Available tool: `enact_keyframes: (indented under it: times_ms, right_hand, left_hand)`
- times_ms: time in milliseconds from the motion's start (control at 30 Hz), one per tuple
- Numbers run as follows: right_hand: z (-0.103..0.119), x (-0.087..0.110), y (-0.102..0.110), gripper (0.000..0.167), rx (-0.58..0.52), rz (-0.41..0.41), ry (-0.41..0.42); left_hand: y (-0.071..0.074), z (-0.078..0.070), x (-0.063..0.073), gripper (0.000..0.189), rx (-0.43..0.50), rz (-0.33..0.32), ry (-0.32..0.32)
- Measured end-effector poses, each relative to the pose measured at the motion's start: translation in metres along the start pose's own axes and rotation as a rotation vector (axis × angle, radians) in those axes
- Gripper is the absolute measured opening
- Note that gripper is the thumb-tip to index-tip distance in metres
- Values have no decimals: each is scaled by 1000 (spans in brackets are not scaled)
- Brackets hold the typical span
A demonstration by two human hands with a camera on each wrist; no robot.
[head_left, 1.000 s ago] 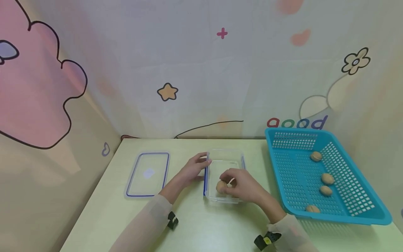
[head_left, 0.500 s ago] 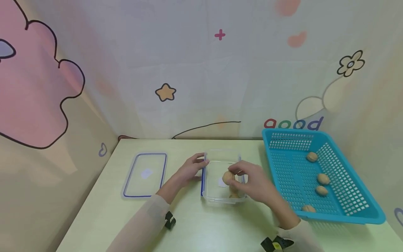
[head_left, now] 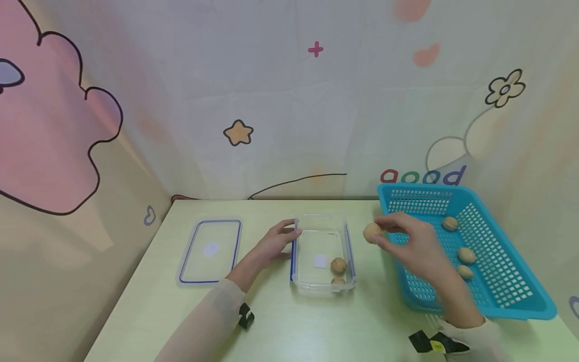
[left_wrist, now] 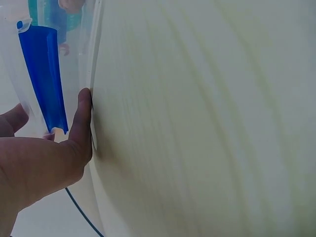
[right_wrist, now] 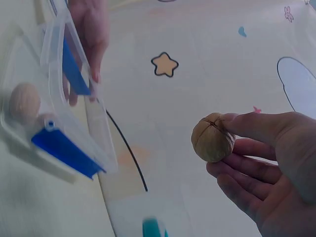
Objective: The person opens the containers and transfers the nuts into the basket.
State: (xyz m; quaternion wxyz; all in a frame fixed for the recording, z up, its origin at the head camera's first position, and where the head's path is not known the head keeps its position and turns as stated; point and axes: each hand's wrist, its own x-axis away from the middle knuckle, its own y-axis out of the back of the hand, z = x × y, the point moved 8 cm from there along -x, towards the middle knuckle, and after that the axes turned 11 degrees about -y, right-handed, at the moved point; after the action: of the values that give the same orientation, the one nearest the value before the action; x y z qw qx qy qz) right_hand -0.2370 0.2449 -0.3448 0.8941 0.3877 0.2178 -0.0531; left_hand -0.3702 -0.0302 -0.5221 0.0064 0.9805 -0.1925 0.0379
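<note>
My right hand (head_left: pixel 413 246) pinches a walnut (head_left: pixel 372 233) between thumb and fingertips, in the air between the clear plastic food container (head_left: pixel 312 286) and the blue basket. The right wrist view shows this walnut (right_wrist: pixel 213 138) close up, with a dark cross-shaped seam. Two more walnuts (head_left: pixel 338 265) lie in the container's near right corner. My left hand (head_left: pixel 273 244) grips the container's left side, thumb at the rim. In the left wrist view its finger (left_wrist: pixel 81 116) lies low along the wall, beside the blue clasp (left_wrist: pixel 44 74).
A blue perforated basket (head_left: pixel 502 236) on the right holds several walnuts (head_left: pixel 467 255), partly behind my right forearm. The clear lid with a blue seal (head_left: pixel 211 250) lies flat at the left of the table (head_left: pixel 280 332). A printed cloth hangs behind.
My right hand has lifted the walnut out of the container and carried it right towards the basket, uncovering two walnuts in the corner. My left hand has stayed on the container.
</note>
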Motion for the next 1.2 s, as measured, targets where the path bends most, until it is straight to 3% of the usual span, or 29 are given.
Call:
enact_keyframes:
  times_ms: [333,567,900,1200]
  right_hand:
    - [-44,14,27,40,33,-29,-190]
    - [-69,24,33,47,100,-28,-322]
    - [-92,33,22,48,114,1,-335]
    - [-100,33,15,49,119,7,-337]
  left_hand:
    - [-3,-3,-1,60,2,4,0]
    - [-3,-5,0,60,-1,-2,-4]
    - [-2,1,2,60,7,-15,13]
    - [0,0,3,61,3,-19,3]
